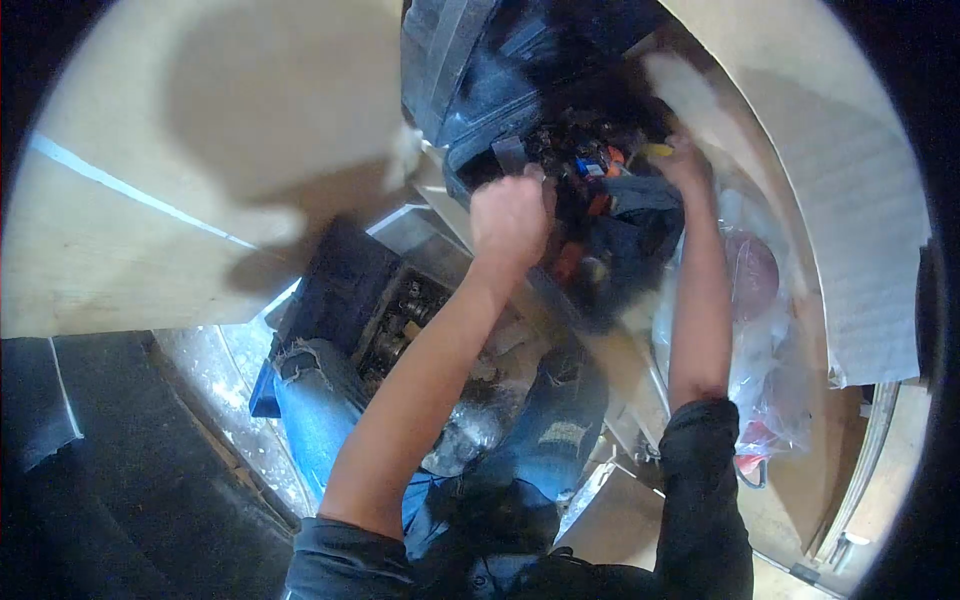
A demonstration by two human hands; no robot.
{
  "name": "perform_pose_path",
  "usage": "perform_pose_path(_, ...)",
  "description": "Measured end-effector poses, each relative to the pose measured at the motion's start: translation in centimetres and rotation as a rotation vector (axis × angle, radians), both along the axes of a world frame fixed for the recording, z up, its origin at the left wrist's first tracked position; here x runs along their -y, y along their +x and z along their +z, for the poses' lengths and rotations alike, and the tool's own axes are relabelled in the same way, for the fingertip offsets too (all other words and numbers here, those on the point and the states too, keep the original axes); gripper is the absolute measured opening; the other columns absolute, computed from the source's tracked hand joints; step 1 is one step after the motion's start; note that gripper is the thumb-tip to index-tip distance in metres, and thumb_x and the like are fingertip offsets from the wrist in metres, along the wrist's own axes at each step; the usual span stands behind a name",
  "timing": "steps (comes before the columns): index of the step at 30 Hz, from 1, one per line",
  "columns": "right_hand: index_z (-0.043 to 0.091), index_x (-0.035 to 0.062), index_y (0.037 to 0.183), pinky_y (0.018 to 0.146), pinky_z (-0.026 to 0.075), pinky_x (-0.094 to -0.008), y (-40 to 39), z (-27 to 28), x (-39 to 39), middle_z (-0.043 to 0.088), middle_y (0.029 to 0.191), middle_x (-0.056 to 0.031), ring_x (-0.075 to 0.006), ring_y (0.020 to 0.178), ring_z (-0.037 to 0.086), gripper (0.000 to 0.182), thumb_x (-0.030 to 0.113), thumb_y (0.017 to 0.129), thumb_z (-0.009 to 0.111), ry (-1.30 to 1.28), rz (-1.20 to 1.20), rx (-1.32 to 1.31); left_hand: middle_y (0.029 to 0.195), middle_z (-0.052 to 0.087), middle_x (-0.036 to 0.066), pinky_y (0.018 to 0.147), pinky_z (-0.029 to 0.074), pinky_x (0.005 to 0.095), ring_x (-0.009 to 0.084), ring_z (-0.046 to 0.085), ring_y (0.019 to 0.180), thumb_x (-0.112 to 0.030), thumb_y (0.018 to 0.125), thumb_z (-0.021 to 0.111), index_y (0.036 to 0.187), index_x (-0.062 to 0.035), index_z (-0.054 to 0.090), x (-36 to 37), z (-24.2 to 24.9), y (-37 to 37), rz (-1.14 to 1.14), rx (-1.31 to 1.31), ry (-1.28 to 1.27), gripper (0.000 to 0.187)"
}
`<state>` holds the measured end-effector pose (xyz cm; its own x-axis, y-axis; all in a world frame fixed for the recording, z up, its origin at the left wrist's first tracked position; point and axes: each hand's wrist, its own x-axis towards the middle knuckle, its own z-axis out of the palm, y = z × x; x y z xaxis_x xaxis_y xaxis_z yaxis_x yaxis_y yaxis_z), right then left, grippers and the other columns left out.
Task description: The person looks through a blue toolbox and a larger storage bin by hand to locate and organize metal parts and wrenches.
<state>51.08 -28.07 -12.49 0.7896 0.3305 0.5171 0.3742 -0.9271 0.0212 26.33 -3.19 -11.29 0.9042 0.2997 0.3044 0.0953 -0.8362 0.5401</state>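
My left hand point(512, 222) is closed in a fist at the near left side of a dark tool box point(470, 165). A flat grey piece point(508, 154) stands up just beyond its knuckles; what the fingers hold is hidden. Over the far right of the box, my right hand point(688, 168) is curled, with a slim yellow object point(656, 150) at its fingertips. Jumbled dark tools and small parts fill the box between both hands. Among them show a blue-and-white item point(590, 167), an orange piece point(615, 157) and a dark cloth-like bundle point(645, 200).
A second dark box point(335, 275) with metal parts stands by my knees, below my left forearm. Right of my right forearm lies a clear plastic bag point(740, 340) with a reddish round thing inside. Wooden panels point(200, 200) rise at the left, and a pale curved sheet point(870, 270) at the right.
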Motion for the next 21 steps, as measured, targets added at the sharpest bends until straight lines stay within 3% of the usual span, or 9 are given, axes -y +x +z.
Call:
perform_pose_path(1, 0.077, 0.0034, 0.092, 0.087, 0.053, -0.0460, -2.0, 0.3, -0.5, 0.073, 0.098, -0.0204, -0.0353, 0.097, 0.070, 0.046, 0.048, 0.083, 0.073, 0.086, -0.028, 0.045, 0.073, 0.069, 0.021, 0.066, 0.055, 0.0492, 0.0387, 0.069, 0.070, -0.029, 0.092, 0.060, 0.092, -0.0059, 0.066, 0.0, 0.0, 0.0, 0.003, 0.003, -0.003, 0.024)
perform_pose_path(3, 0.076, 0.0026, 0.094, 0.086, 0.053, -0.0474, -7.9, 4.8, -2.2, 0.073, 0.099, -0.0206, -0.0368, 0.096, 0.070, 0.050, 0.051, 0.083, 0.073, 0.300, -0.095, -0.219, 0.073, 0.069, 0.021, 0.066, 0.055, 0.0495, 0.0389, 0.069, 0.070, -0.030, 0.093, 0.060, 0.091, -0.0061, 0.066, -0.1, -0.4, 0.1, -0.005, 0.045, -0.010, 0.025)
perform_pose_path(9, 0.076, 0.0024, 0.097, 0.085, 0.053, -0.0506, -16.0, 4.9, -4.6, 0.072, 0.097, -0.0241, -0.0428, 0.098, 0.069, 0.072, 0.071, 0.078, 0.066, 0.123, -0.423, -0.304, 0.075, 0.069, 0.020, 0.068, 0.055, 0.0499, 0.0386, 0.070, 0.073, -0.029, 0.094, 0.058, 0.089, -0.0070, 0.066, -0.1, -0.5, -0.1, -0.012, 0.044, 0.011, 0.025)
perform_pose_path(13, 0.074, -0.0005, 0.099, 0.088, 0.054, -0.0484, -15.2, 3.7, -6.0, 0.072, 0.104, -0.0241, -0.0404, 0.103, 0.069, 0.066, 0.062, 0.076, 0.074, 0.158, -0.330, -0.155, 0.078, 0.070, 0.020, 0.070, 0.055, 0.0499, 0.0385, 0.070, 0.077, -0.031, 0.096, 0.057, 0.091, -0.0072, 0.066, -0.1, 0.1, -0.3, -0.020, -0.008, 0.036, 0.026)
perform_pose_path(17, 0.071, 0.0041, 0.108, 0.090, 0.054, -0.0462, -13.1, 1.9, -6.0, 0.071, 0.112, -0.0211, -0.0362, 0.106, 0.069, 0.050, 0.046, 0.080, 0.077, 0.212, -0.307, -0.070, 0.079, 0.070, 0.021, 0.071, 0.054, 0.0509, 0.0396, 0.069, 0.076, -0.031, 0.096, 0.056, 0.093, -0.0072, 0.064, 0.0, 0.5, -0.2, -0.013, -0.024, 0.039, 0.025)
perform_pose_path(21, 0.075, 0.0085, 0.104, 0.090, 0.055, -0.0449, -9.4, 3.0, -7.4, 0.073, 0.108, -0.0161, -0.0334, 0.106, 0.069, 0.039, 0.040, 0.080, 0.077, 0.048, -0.282, -0.308, 0.079, 0.069, 0.021, 0.070, 0.053, 0.0521, 0.0412, 0.069, 0.077, -0.030, 0.097, 0.055, 0.094, -0.0071, 0.064, -0.1, 0.2, -0.2, -0.034, -0.001, 0.025, 0.024)
